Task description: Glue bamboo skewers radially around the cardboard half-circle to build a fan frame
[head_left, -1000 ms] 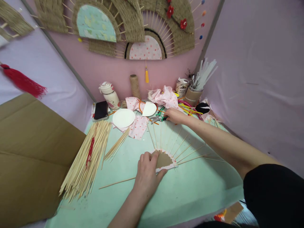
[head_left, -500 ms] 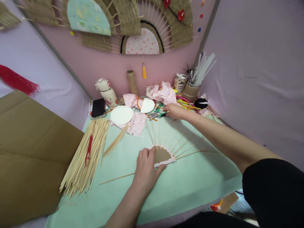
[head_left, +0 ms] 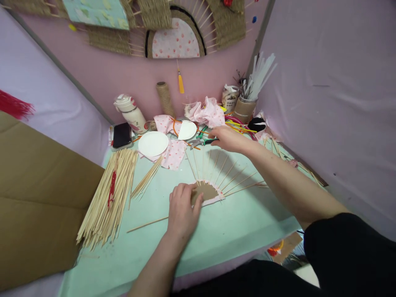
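On the green table lies a half-round cardboard piece edged with pink dotted fabric. Thin bamboo sticks fan out from its curved edge. My left hand rests over its left end, fingers lying on the card and thumb spread apart. A single stick sticks out leftward from beneath that hand. Farther back, my right hand has its fingers closed at the handle of green-handled pliers, which lie on the table with jaws pointing left. The fingertips there are partly hidden.
A big pile of bamboo sticks and a smaller bunch lie left, beside a cardboard sheet. Behind are a phone, bottle, twine spool, white oval, pink cloth and a cardboard tube holder.
The view has shifted, so everything sits a little higher and farther left. My left thumb has moved from the lower edge up onto the card. My right hand has closed in around the pliers' handle.
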The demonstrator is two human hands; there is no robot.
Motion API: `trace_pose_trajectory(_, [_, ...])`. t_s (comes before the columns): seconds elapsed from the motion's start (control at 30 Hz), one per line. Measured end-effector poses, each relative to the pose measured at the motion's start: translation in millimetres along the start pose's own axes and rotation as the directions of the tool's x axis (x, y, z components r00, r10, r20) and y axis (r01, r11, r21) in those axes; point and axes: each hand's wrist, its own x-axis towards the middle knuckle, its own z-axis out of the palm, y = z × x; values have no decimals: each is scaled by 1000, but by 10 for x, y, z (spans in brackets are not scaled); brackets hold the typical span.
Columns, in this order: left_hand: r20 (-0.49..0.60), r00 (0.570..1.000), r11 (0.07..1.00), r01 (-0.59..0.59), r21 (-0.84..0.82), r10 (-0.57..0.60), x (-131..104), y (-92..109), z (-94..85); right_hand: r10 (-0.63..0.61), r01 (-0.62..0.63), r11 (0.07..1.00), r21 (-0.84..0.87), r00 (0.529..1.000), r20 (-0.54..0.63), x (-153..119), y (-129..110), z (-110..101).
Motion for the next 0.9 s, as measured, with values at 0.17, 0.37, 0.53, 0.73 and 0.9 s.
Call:
trace_pose_trajectory(0.17, [96, 995, 1000, -15, -1, 15, 107, 106, -374, 66, -57, 987, 153, 996, -53, -538, -184, -53])
trace_pose_trajectory(0.37, [310, 949, 971, -19, 239, -58, 747, 298, -633, 94, -75, 952, 298, 994, -53, -1233, -338, 63])
trace_pose_trajectory(0.53, [416, 895, 917, -20, 399, -161, 1340, 362, -230, 154, -130, 917, 376, 987, -34, -1699, -312, 156])
trace_pose_trajectory(0.73, [437, 864, 868, -1, 497, -250, 1618, 371, 130, 226, -184, 897, 402, 972, -58, -2081, -143, 263])
trace_pose_trajectory(0.9, [428, 863, 849, 3, 528, -269, 1685, 367, 214, 242, -198, 883, 427, 969, -52, -2157, -92, 329])
